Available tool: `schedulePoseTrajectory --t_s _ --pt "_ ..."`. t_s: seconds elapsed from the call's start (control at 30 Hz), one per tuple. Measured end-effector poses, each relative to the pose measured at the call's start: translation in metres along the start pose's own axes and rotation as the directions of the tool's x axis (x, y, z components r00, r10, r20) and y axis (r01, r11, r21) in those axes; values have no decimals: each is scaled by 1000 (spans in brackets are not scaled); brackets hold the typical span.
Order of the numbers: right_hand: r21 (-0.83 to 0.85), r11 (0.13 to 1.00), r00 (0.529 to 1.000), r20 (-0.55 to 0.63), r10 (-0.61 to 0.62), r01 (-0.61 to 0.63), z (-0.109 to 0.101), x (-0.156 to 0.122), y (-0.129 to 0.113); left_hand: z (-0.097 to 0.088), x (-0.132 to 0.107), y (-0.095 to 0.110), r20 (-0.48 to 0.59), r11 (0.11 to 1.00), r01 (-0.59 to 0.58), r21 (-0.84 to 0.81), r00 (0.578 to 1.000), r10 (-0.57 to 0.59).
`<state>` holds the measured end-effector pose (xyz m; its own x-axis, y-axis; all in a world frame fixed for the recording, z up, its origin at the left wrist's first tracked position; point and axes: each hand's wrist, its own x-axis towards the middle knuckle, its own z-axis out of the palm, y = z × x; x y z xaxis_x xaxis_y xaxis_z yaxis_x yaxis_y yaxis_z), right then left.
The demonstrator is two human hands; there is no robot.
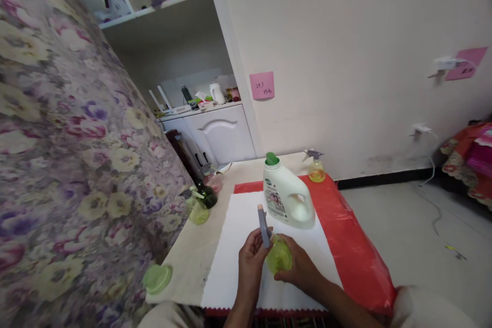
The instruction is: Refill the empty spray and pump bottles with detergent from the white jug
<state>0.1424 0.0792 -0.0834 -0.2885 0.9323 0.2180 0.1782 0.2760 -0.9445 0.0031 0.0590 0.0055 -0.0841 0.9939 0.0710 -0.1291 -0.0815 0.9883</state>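
My right hand wraps round the rounded yellow-green body of a spray bottle, which is tilted over the white sheet. At the bottle's neck, the fingers of my left hand close on its grey spray head, whose tip is pinkish. Whether the head is screwed tight cannot be made out. Just behind my hands stands a large pale green detergent jug with a side handle. Its green cap sits tilted in the mouth.
Under the jug lie a white sheet and a red cover. A spray bottle with yellow liquid stands back right; several more bottles, one yellow-green, stand left. A green lid lies front left, beside the floral curtain.
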Motion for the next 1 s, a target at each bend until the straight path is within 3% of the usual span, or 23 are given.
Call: schedulePoseTrajectory --t_s 0.47,0.87,1.0 --pt "64 996 998 -14 -61 62 -5 -13 -27 3 -10 21 -28 1000 -7 5 1000 7" --pt "45 998 998 -26 -51 52 -8 -20 -26 -4 -14 24 52 995 4 100 999 -10" --pt "9 999 999 -14 -52 52 -8 -21 -28 -3 -16 27 9 991 -12 133 1000 11"
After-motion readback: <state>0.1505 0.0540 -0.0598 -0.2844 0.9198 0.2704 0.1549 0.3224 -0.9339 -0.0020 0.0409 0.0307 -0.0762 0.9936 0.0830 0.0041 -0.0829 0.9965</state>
